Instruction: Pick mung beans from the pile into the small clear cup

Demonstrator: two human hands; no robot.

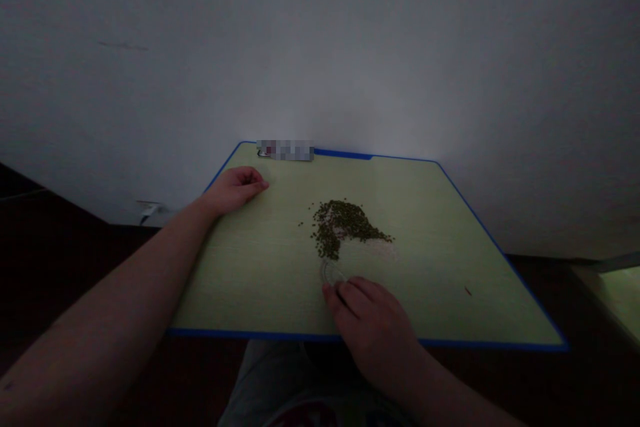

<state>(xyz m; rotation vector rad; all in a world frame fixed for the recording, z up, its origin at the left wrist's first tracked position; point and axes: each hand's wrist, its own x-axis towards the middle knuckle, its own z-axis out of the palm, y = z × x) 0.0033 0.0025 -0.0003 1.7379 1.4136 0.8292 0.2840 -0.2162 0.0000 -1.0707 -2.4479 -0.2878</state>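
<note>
A pile of small green beans (350, 219) lies near the middle of the pale tabletop (230, 280), with pale grains (383, 248) showing among and beside it. My right hand (375, 320) grips a clear, round-rimmed vessel (330, 272) low on the table, its rim close to the near edge of the pile. Most of the vessel is covered by my fingers, so its full shape is hidden. Towards the table's left edge rests my left hand (237, 189), fingers curled in and thumb against them. What lies in its dark hollow, if anything, is unclear.
A blurred-out label or packet (287, 150) lies at the table's back left, beside a blue strip (345, 154). A thin reddish sliver (468, 291) sits on the right side. Behind the table stands a plain wall (340, 47), with a plugged socket (149, 211) low at left.
</note>
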